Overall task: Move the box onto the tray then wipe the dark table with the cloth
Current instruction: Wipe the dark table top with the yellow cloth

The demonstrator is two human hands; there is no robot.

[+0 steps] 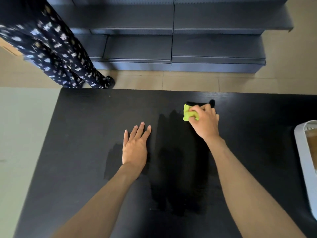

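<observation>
My right hand (205, 121) presses a bunched yellow-green cloth (188, 114) onto the dark table (82, 152), toward its far edge and right of centre. Darker damp streaks run from the cloth back toward me across the table's middle. My left hand (135, 146) lies flat on the table, fingers spread, holding nothing, left of the streaks. At the right edge of the view a light grey tray (304, 160) rests on the table. A brown box (312, 148) sits inside it, mostly cut off by the frame.
A person in dark floral trousers (56, 54) stands at the table's far left corner. Dark blue shelving (171, 40) stands on the tiled floor beyond the table. A pale green surface (22, 134) adjoins the table's left side.
</observation>
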